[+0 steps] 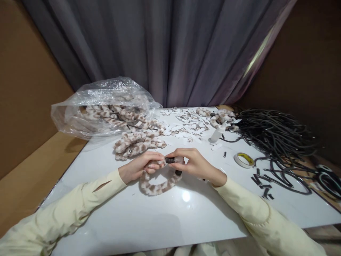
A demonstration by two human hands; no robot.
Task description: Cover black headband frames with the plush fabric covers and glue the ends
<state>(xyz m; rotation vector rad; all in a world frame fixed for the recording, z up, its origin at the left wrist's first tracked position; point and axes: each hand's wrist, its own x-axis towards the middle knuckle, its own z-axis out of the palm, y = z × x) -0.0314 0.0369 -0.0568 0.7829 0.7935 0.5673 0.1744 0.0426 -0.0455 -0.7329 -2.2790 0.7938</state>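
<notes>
Pinching a spotted fuzzy ring (156, 187) over the bench (128, 222), near middle.
Both forearms angle inward; the left hand's (144, 165) fingers close on the ring's left end, while the right hand's (197, 163) thumb and fingers pinch at its dark ribbed band (169, 160). Far left, a clear plastic bag (70, 121) holds more fuzzy pieces (101, 113); a grey curtain (149, 46) hangs behind the white benchtop.

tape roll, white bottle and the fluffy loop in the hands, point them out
Tape roll (241, 163), head view: front of its outer side
White bottle (217, 135), head view: its body
Fluffy loop (156, 189), head view: its lower curve
</notes>
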